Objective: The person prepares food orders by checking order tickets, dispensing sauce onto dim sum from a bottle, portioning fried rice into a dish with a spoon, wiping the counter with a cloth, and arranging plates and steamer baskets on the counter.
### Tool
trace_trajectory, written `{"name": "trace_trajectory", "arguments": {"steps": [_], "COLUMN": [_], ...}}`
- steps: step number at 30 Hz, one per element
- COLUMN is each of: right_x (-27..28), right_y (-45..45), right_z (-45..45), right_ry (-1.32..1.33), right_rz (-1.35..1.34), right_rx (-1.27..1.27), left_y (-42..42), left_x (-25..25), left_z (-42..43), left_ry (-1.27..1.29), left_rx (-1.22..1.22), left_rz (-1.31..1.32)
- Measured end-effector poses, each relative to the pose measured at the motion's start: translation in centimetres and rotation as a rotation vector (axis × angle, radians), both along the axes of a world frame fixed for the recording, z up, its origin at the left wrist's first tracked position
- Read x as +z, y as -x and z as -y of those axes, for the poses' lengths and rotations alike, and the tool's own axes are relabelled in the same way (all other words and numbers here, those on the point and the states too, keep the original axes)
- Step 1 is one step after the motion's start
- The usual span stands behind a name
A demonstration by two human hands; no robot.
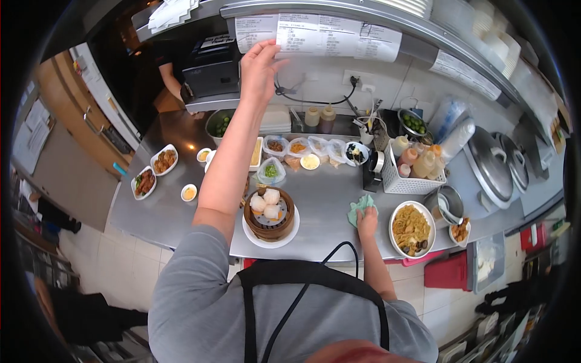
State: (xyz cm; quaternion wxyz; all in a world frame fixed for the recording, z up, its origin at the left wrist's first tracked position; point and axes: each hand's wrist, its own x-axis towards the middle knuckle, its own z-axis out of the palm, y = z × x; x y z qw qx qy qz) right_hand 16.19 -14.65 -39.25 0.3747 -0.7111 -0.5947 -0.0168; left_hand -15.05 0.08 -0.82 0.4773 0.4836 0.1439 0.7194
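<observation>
My left hand is raised to the rail above the counter, its fingertips closed at the left edge of a printed order ticket. More tickets hang along the same rail. Low on the right, my right hand presses on a green cloth on the steel counter, fingers curled over it. Between my arms, a bamboo steamer with several white dumplings stands on a white plate. A bowl of noodles sits just right of the cloth.
Two white dishes of food and small sauce cups are at left. Bagged ingredients line the middle. A white basket of squeeze bottles and lidded pots stand right. Another person's arm is beside a black printer.
</observation>
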Motion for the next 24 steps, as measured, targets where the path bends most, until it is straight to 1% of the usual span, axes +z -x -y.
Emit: {"name": "trace_trajectory", "arguments": {"steps": [2, 4, 9, 10, 13, 17, 19, 24], "right_x": [-0.7, -1.0, -0.7, -0.7, -0.8, -1.2, -1.0, -1.5], "right_y": [-0.5, -0.3, 0.2, 0.3, 0.3, 0.4, 0.4, 0.4], "right_z": [-0.4, -0.5, -0.3, -0.2, -0.1, -0.1, 0.0, -0.2], "right_ry": [-0.043, -0.063, -0.086, -0.096, -0.097, -0.083, -0.073, -0.084], "right_rz": [0.010, -0.004, -0.011, 0.004, 0.004, 0.027, 0.011, 0.005], "right_rx": [0.060, 0.020, 0.002, -0.009, -0.023, -0.036, -0.044, -0.045], "left_y": [-0.6, -1.0, -1.4, -1.3, -1.0, -0.7, -0.9, -0.1], "left_x": [0.5, 0.8, 1.4, 1.5, 1.3, 0.3, 0.2, 0.4], "left_z": [0.8, 1.0, 0.9, 1.0, 1.5, 0.4, 0.2, -0.5], "left_ry": [0.011, -0.020, 0.000, 0.007, 0.006, -0.053, -0.097, -0.049], "left_rx": [0.024, 0.031, 0.095, 0.090, -0.005, -0.036, 0.022, -0.035], "left_rz": [0.023, 0.019, -0.023, -0.027, 0.094, 0.085, 0.048, -0.017]}}
